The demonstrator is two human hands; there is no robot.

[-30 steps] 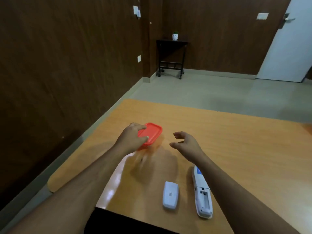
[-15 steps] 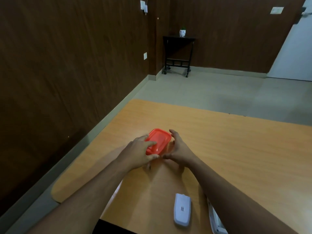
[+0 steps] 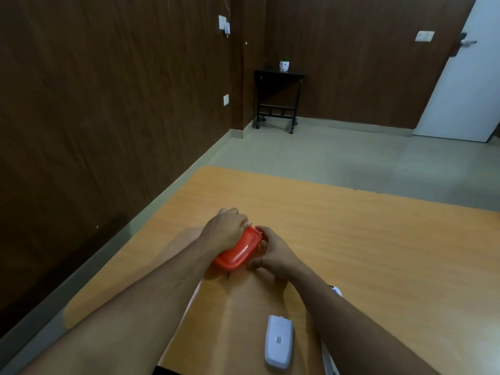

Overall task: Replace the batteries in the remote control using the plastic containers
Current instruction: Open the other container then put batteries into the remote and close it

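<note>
A person is sitting or standing at a light orange-brown wooden table [image 3: 378, 253], seen from a camera on their head looking down along both bare forearms. Both hands are meeting at a small plastic container with a red lid [image 3: 238, 253], which is sitting on the table a little left of centre, tilted so its lid is sloping down toward the viewer. The left hand [image 3: 226, 231] is lying over the far left part of the lid, knuckles up, fingers curling down over the far edge and gripping it. The right hand [image 3: 276, 255] is holding the container's right side, thumb near the top corner of the lid and fingers curling in against the wall below it; the fingertips themselves are hidden. Nearer the viewer, well apart from the container, a white battery cover [image 3: 279, 341] with a small printed label is lying flat on the table. Just to its right, the white remote control [image 3: 331, 358] is mostly hidden under the right forearm, with only slivers of it showing. Beyond the table are a pale tiled floor, dark brown panelled walls, a small black side table [image 3: 278, 98] carrying a little white plant pot [image 3: 284, 65], and a white door [image 3: 465, 77] at far right.
</note>
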